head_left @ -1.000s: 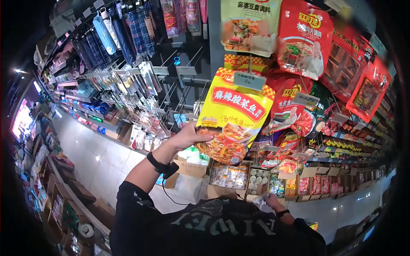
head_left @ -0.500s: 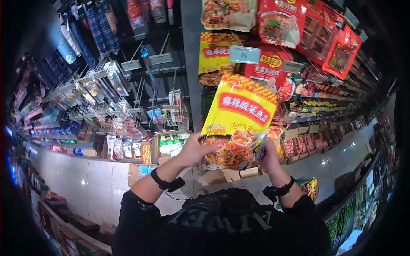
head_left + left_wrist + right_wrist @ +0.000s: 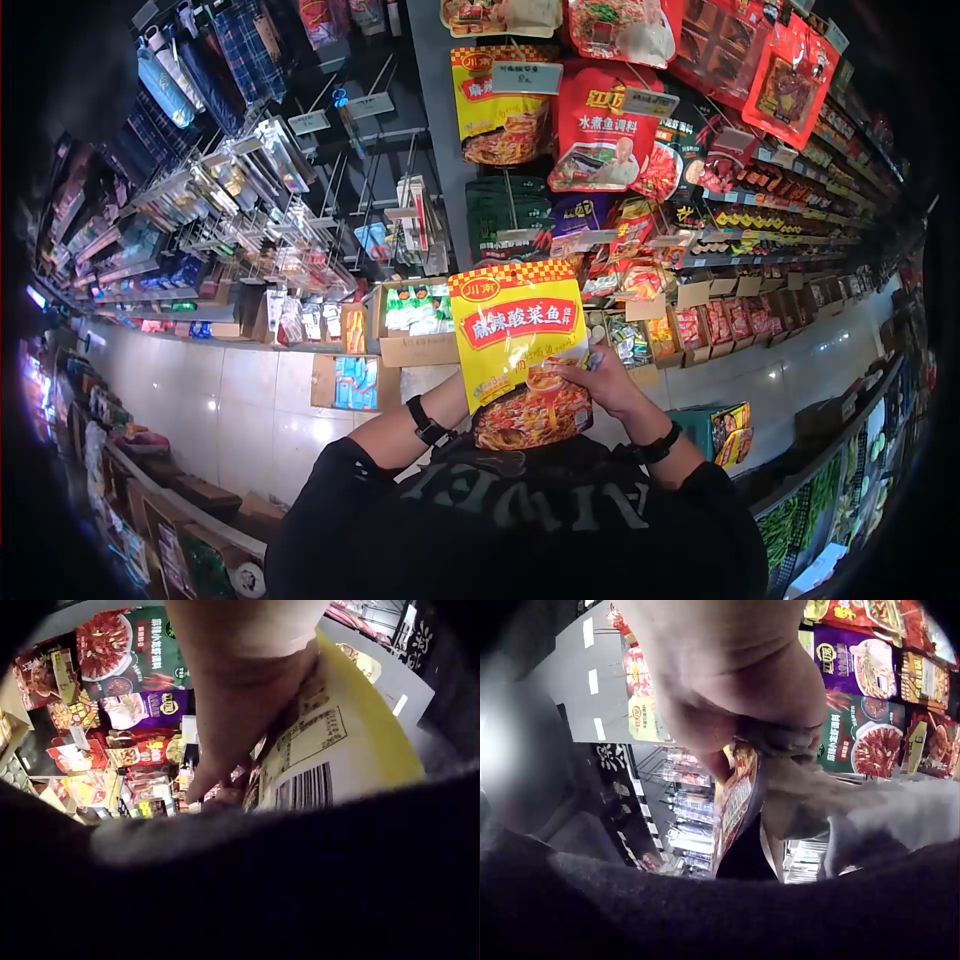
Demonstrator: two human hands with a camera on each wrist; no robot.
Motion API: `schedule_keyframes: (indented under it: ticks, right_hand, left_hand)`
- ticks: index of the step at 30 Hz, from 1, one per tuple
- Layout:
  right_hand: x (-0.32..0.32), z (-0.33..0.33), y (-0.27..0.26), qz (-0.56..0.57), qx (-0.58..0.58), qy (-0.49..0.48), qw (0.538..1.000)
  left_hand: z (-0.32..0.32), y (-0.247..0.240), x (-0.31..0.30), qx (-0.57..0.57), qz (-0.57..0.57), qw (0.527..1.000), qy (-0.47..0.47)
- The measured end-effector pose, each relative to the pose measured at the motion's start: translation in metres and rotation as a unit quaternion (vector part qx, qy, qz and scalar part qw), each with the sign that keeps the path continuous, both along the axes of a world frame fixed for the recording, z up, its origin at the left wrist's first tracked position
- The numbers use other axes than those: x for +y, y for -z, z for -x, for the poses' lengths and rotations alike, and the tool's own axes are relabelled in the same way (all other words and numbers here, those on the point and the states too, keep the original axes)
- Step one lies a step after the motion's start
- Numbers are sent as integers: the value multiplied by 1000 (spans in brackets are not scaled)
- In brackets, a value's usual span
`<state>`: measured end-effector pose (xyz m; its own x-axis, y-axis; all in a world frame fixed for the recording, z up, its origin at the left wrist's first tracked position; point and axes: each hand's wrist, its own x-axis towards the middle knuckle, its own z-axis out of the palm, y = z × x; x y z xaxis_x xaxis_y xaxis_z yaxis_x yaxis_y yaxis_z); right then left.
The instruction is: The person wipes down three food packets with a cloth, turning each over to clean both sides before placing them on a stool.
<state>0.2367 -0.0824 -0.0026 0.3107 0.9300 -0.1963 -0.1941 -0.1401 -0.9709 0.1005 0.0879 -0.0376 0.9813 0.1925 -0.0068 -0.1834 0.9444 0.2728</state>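
Note:
A yellow seasoning packet (image 3: 520, 345) with a checkered top edge and a food picture is upright before the chest, its printed front toward the head camera. The right hand (image 3: 608, 382) grips its right side, thumb across the front, fingers behind. In the head view the left hand is hidden behind the packet's lower left. The left wrist view shows the left hand (image 3: 240, 697) alongside the packet's back (image 3: 307, 780), which carries a barcode; I cannot tell how its fingers lie. Beside the right hand, a blurred pale-grey shape (image 3: 896, 829) shows in the right wrist view.
A like yellow packet (image 3: 500, 125) hangs on the rack ahead, next to a red seasoning pouch (image 3: 605, 130). Bare metal hooks (image 3: 370, 190) stick out at left. Open cartons (image 3: 415, 345) line the shelf's foot. A green container (image 3: 690, 425) with more packets stands at right.
The packet has come down from near the rack to the chest. The right hand has risen from beside the body and taken hold of it. The left hand, earlier thumb in front, is now behind it.

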Motion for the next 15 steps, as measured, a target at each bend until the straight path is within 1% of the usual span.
schedule_keyframes:
  ticks: [1,3,4,5,6,7,9,10,11,12,13,15]
  right_hand:
    - [-10,-4,-5,39,-64,21,997]
    - [-33,-17,-11,113,-188,61,974]
    - [-44,-33,0,56,-112,148,981]
    - [-54,-48,12,1,-32,232,972]
    - [-59,-55,3,-95,44,234,967]
    - [-60,-62,-14,-188,123,234,946]
    - [-50,-47,-45,-210,0,180,961]
    - [-41,-34,-51,-242,-197,134,941]
    - [-32,-17,-54,-263,-385,83,881]
    - [-22,1,-60,-286,-405,-25,868]
    - [-15,16,-64,-307,-423,-133,842]
    - [-10,33,-65,-289,-529,-161,782]
  left_hand:
    - [-2,1,-9,-7,7,1000,2]
    - [-2,1,-23,-17,10,1000,2]
    - [-3,1,-29,-22,13,1000,3]
    - [-3,2,-35,-26,16,1000,2]
    - [-2,6,-42,-27,22,999,1]
    - [-2,10,-47,-28,28,999,0]
    - [-1,25,-64,-33,49,998,4]
    - [2,36,-72,-37,65,997,9]
    - [5,49,-80,-50,94,994,17]
    - [8,63,-87,-70,130,989,30]
    - [12,75,-92,-84,158,983,44]
    - [20,75,-98,-90,169,980,45]
